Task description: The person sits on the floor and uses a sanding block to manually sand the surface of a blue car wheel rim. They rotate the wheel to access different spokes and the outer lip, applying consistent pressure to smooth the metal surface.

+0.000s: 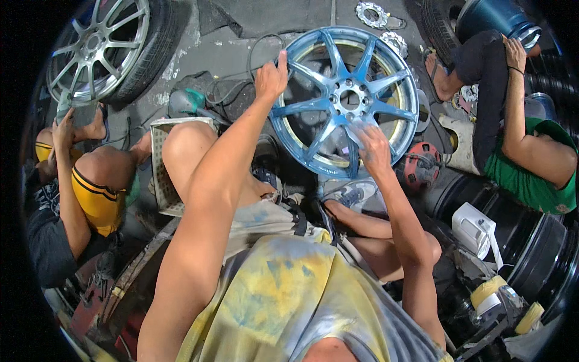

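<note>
A multi-spoke blue wheel rim (pixel 310 108) with worn, whitish patches stands tilted in front of me, its spokes facing up toward me. My left hand (pixel 271 79) is closed on its upper left edge, the thumb pointing up along the outer lip. At the lower spokes, below the hub, my right hand (pixel 375 149) presses down with bent fingers. Beneath those fingertips shows a thin pale piece (pixel 354 136), slightly blurred; its kind I cannot make out.
A red power sander (pixel 420 164) lies right of the rim, and a grey-green power tool (pixel 188 102) left. A plastic crate (pixel 161 175) stands by my left knee. People work on both sides, one at a silver wheel (pixel 93 42), another beside a blue barrel-shaped rim (pixel 497 23).
</note>
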Available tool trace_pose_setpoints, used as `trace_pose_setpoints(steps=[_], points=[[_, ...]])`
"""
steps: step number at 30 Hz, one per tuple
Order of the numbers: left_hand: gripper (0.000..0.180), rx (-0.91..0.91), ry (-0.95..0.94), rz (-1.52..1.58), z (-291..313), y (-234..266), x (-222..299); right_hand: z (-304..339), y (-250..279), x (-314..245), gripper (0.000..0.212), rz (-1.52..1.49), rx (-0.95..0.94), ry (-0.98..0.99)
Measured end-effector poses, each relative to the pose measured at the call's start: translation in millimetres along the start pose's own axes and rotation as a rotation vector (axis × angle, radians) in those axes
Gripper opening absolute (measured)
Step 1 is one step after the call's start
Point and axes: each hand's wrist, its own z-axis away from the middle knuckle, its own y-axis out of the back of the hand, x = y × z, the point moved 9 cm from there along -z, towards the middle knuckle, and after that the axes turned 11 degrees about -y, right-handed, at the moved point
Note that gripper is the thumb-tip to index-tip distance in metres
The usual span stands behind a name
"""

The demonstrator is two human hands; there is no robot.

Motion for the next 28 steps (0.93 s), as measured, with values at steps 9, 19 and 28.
trace_pose_setpoints(steps=[9, 19, 28], points=[[0.091, -0.054, 0.039, 0.016, 2.5, 0.1, 1.9, -9.0, 5.2, 9.6, 0.057, 0.076, -0.055, 0.082], [0.09, -0.017, 0.032, 0.026, 0.6, 0.4, 0.8, 2.3, 11.8, 11.2, 0.065, 0.136, -0.109, 0.1], [0.09, 0.004, 0.007, 0.03, 6.0, -3.1, -3.6, 51.6, -2.6, 6.9, 0.055, 0.061, 0.024, -0.015]])
